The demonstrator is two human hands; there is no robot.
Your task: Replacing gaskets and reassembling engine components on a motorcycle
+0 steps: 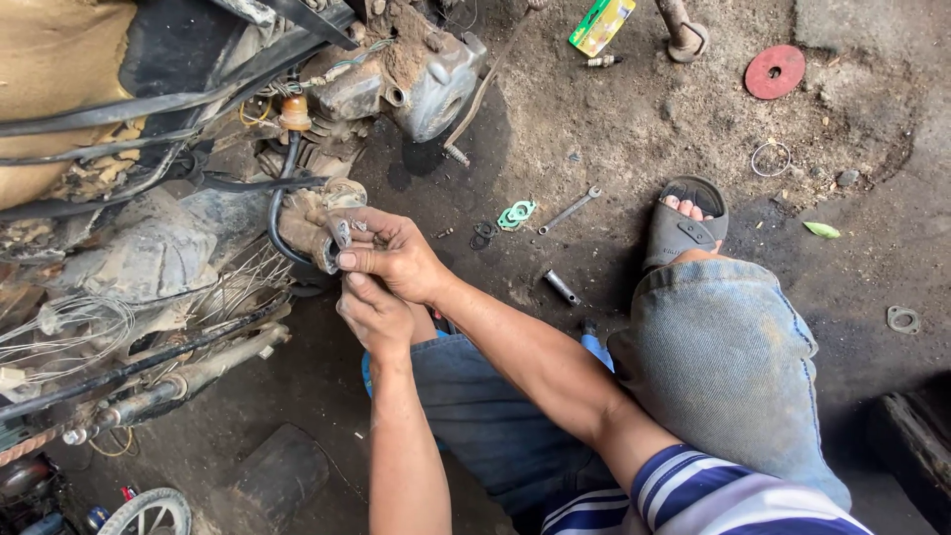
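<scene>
Between both hands' grip [371,272], a dirty carburetor [315,223] sits against the fingertips

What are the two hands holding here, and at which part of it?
Both hands grip one grimy metal part beside the motorcycle engine. The right hand pinches its near edge with the fingers; the left hand supports it from below.

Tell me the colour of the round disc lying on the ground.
The disc is red, seen in the head view, top right.
</scene>
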